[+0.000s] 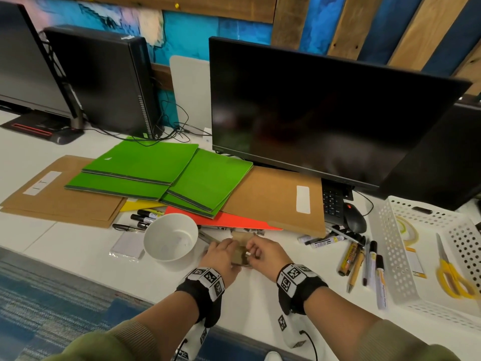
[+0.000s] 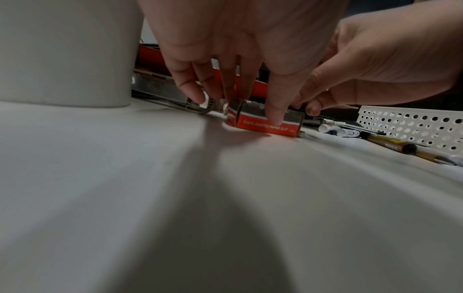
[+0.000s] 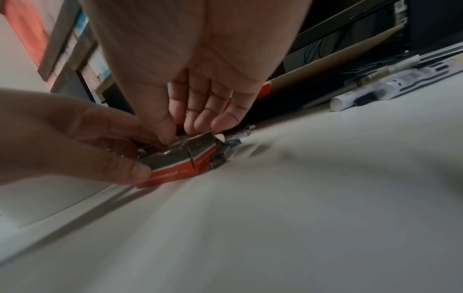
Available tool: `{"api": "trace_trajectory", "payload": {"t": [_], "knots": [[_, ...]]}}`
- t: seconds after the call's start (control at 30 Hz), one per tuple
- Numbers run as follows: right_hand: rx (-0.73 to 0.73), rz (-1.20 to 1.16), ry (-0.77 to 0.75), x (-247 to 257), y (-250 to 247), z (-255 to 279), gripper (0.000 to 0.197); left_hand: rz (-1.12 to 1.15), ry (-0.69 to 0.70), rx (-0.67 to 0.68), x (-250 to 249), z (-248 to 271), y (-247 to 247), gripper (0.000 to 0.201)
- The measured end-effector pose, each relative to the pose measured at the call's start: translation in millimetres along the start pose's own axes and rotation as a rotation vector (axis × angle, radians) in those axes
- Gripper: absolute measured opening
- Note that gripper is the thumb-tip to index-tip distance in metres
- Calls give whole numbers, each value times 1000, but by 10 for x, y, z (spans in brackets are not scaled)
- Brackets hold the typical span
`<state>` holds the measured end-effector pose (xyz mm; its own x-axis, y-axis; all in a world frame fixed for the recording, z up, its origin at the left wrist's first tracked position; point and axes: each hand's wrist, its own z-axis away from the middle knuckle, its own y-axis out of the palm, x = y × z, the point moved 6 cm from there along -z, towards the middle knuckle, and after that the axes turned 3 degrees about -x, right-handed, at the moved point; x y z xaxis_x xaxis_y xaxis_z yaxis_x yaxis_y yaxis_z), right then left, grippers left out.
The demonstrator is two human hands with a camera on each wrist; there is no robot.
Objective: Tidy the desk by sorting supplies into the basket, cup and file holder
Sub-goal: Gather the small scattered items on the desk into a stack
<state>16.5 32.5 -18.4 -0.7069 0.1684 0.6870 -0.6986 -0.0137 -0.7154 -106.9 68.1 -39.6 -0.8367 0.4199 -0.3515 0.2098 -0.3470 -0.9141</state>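
A small orange paper clip box (image 1: 239,254) lies on the white desk between my two hands, just right of the white cup (image 1: 170,237). My left hand (image 1: 226,252) grips the box, thumb on its front face and fingers behind, as the left wrist view shows on the box (image 2: 265,126). My right hand (image 1: 253,252) pinches the top of the box (image 3: 180,168) between thumb and fingers. Loose clips (image 3: 235,141) lie right behind it. The white perforated basket (image 1: 395,256) stands at the right.
Markers and pens (image 1: 364,259) lie between the hands and the basket, which holds yellow scissors (image 1: 453,277). More markers (image 1: 145,216) and a note pad (image 1: 127,246) sit left of the cup. Green folders (image 1: 156,168), an orange folder (image 1: 234,220) and brown envelopes (image 1: 273,199) lie before the monitor (image 1: 325,113).
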Motion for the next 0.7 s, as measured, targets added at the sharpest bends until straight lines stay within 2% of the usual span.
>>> {"api": "trace_trajectory", "payload": {"t": [0.1,0.17,0.27,0.4,0.5,0.7], "knots": [[-90,-3,12,-83,-77,-11,21,6,7,-6,-12,9,-2,58],[-136,28,89,-236,-144,-35,24,17,10,-19,-6,24,-2,55],[-22,122,182,-451,-111,-74,42,20,-9,-17,23,54,16,52],[83,181,108,-433,-19,-147,59,17,-6,-4,36,84,22,54],[100,229,75,-404,18,-193,54,38,2,24,30,107,30,60],[15,274,89,-438,-38,-160,23,54,-3,62,24,139,61,67]]}}
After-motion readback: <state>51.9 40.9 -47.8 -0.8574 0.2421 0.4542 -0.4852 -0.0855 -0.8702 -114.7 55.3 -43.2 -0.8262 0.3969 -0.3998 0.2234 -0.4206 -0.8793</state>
